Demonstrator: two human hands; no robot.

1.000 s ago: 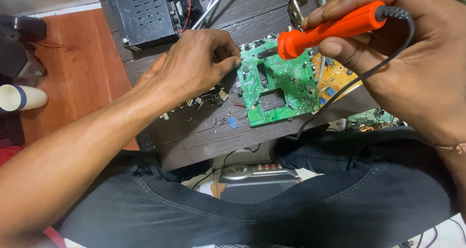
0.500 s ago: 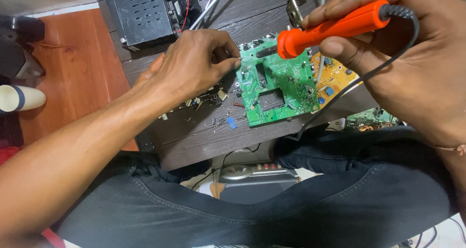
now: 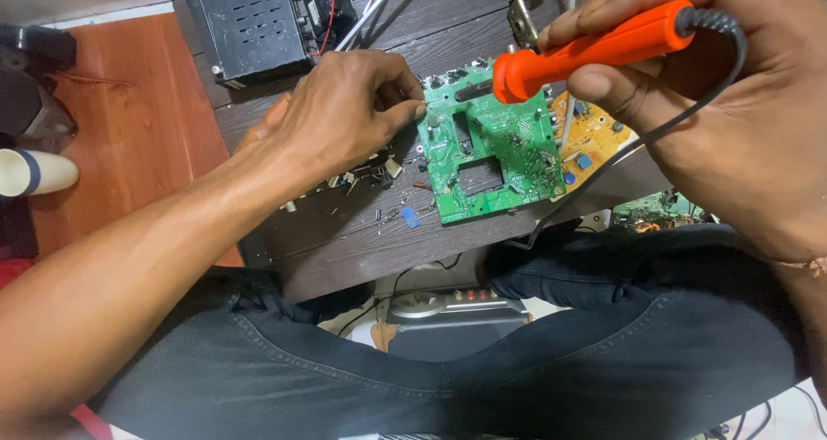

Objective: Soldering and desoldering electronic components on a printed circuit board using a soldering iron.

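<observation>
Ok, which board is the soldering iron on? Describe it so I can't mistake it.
On the dark wooden table, look below the orange-handled soldering iron in the right hand. The green circuit board lies flat there, its left edge pinched by the left hand. Unlike the yellow board beside it, it has a rectangular cutout.

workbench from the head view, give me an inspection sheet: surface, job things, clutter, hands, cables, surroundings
surface: dark wooden table, worn grain.
job's things: green circuit board lies flat; orange soldering iron above it; yellow board beside it.
clutter: small loose components and a blue part left of the green board.
hands: left hand pinches at the board's left edge; right hand grips the iron.
cables: black cord runs from the iron off the table edge.
surroundings: black vented metal box at the back; orange-brown floor.
</observation>
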